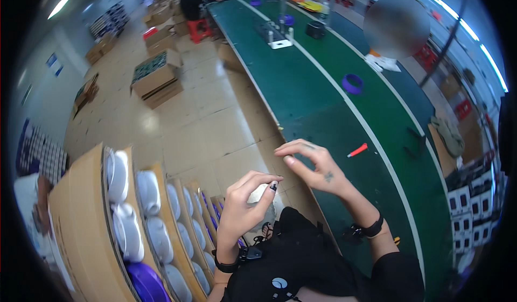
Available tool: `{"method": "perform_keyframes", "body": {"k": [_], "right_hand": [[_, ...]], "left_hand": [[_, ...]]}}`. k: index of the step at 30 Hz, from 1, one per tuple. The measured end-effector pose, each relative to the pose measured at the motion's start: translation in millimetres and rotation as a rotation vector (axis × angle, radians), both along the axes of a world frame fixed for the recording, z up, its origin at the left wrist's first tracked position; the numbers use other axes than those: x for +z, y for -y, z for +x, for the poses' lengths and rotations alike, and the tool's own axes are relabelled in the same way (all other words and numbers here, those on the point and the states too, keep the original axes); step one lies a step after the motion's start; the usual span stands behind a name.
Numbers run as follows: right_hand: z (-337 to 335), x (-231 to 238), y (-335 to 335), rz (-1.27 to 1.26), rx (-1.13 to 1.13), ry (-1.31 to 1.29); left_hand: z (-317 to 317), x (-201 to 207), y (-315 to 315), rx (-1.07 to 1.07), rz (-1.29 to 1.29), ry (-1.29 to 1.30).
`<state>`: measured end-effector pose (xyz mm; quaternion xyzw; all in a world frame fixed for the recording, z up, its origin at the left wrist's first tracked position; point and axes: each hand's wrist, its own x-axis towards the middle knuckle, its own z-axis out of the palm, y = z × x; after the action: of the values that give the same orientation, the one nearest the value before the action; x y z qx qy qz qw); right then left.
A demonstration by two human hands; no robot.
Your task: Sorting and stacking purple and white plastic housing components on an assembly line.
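My left hand is raised in front of my body, beside the boxes of round white parts. Its thumb and index finger come together at the tips, where a small dark bit shows; I cannot make out what it is. Something pale shows between and below those fingers. My right hand hovers over the near edge of the green workbench, its fingers stretched out and its thumb apart, with nothing visible in it. To its right a red-handled tool lies on the bench.
Cardboard boxes at the left hold rows of white round parts and a purple one. A purple ring lies farther along the bench, near a black-and-white fixture. An open carton stands on the floor. People sit farther off.
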<state>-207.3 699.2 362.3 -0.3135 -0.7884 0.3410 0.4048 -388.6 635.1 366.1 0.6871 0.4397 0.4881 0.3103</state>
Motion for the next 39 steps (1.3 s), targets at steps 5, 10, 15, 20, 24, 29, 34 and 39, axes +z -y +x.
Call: {"method": "perform_keyframes", "body": {"k": [5,10,15,20,24,29,34,39], "right_hand": [[96,-52,-49,-0.156,-0.371,0.151],[204,-117,-135,-0.392,-0.617,0.487],[281,-207,-256,-0.549,-0.837,0.535],[334,-278,-347,-0.742,-1.111,0.565],[315,-289,-398,-0.706,-1.195,0.510],[290,-295,-429,-0.724,-1.248,0.669],[253,-276,-491,-0.368,-1.144,0.581],[209,-212,-604,-0.197,-0.958,0.449]], "left_hand": [[27,-9,-64,-0.220,-0.097,-0.113],[56,-28,-142,-0.340,-0.147,-0.156],[68,-48,-211,-0.357,-0.225,-0.278],[66,-48,-261,-0.266,-0.423,-0.333],[41,-49,-306,-0.161,-0.411,-0.337],[31,-53,-376,-0.131,-0.480,-0.319],[11,-81,-478,-0.173,-0.524,-0.291],[-30,-144,-642,-0.144,-0.542,-0.301]]}}
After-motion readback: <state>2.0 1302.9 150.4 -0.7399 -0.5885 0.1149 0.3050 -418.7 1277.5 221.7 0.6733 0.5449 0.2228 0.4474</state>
